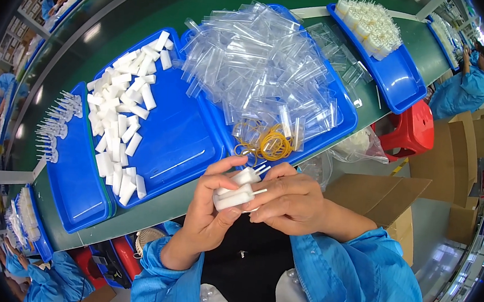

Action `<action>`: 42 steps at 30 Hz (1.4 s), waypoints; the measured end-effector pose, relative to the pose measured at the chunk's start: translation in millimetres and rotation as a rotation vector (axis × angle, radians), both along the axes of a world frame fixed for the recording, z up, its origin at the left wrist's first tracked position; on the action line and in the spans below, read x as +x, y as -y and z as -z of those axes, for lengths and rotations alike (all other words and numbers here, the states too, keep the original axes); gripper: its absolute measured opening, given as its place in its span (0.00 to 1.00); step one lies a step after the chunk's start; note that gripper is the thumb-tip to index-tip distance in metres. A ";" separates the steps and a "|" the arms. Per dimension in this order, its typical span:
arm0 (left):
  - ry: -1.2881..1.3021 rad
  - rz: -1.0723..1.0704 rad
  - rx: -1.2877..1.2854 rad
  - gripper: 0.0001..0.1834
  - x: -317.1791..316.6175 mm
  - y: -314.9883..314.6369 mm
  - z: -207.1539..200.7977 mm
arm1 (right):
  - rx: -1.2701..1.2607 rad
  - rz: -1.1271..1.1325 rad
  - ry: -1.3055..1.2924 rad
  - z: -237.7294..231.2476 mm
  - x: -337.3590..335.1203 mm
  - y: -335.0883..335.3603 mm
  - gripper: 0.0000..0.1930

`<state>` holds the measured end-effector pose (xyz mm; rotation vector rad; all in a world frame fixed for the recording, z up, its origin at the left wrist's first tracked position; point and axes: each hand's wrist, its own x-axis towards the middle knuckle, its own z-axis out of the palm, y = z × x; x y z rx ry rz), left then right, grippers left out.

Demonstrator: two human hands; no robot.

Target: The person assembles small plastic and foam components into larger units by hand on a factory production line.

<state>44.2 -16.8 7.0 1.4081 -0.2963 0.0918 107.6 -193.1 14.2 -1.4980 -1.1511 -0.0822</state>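
In front of my chest, my left hand [209, 208] is closed around small white block-like parts [234, 198] with thin white stems sticking out to the right. My right hand [292, 201] meets them from the other side, its fingers bent and pressed together at the stems. Just beyond my hands is a blue tray [346, 111] heaped with clear plastic sleeves [261, 60], with tan rubber bands [274, 142] at its near end. To its left, white blocks [122, 103] lie piled in another blue tray [181, 122].
Far left, a narrow blue tray [77, 194] holds rows of white stemmed pieces [57, 126]. Bundled white stemmed parts [371, 27] fill the far end of a blue tray [403, 84] at the right. Beside the bench stand a red stool [410, 131] and cardboard boxes [373, 197]. Other people work nearby.
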 end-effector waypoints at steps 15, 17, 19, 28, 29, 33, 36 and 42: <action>0.241 -0.118 0.549 0.17 7.1 11.5 -4.2 | 0.156 0.042 -0.441 8.4 -2.8 5.8 0.12; 0.203 -0.121 0.569 0.18 7.6 12.8 -6.5 | 0.132 0.065 -0.369 5.1 -4.1 8.0 0.11; 0.163 -0.096 0.550 0.19 7.5 10.5 -6.0 | 0.129 0.073 -0.346 6.7 -4.0 9.0 0.11; 0.234 -0.257 0.518 0.18 2.5 12.8 0.4 | 0.005 0.198 -0.154 4.4 -4.2 12.2 0.09; 0.224 -0.260 0.501 0.17 1.3 13.3 1.4 | 0.003 0.183 -0.163 4.6 -3.9 12.8 0.09; 0.230 -0.274 0.560 0.16 2.2 16.6 0.4 | 0.018 0.175 -0.173 4.7 -3.9 13.1 0.09; 0.231 -0.248 0.579 0.15 3.9 16.8 0.0 | 0.003 0.228 -0.188 6.5 -2.3 15.4 0.11; 0.091 -0.301 0.444 0.11 -0.2 12.5 9.8 | -0.409 0.794 0.039 -1.5 24.7 31.5 0.20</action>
